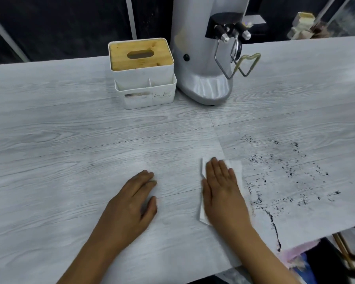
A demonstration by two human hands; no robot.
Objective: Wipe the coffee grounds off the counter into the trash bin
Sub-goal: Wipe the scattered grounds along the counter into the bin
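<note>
My right hand (223, 187), fingers straight and together, presses the tissue (237, 171) flat on the counter (70, 119), with the coffee grounds (285, 177) scattered just to its right, toward the counter's edge.

At the back of the surface stands a white tissue box (142, 72) with a wooden lid (140, 54) that has an oval slot; open compartments run along its front. Just beside it on the right stands a white coffee grinder (203, 58) with a black button, black knobs and a wire fork above its tray. Blurred pale blocks (301, 25) sit far back right.
</note>
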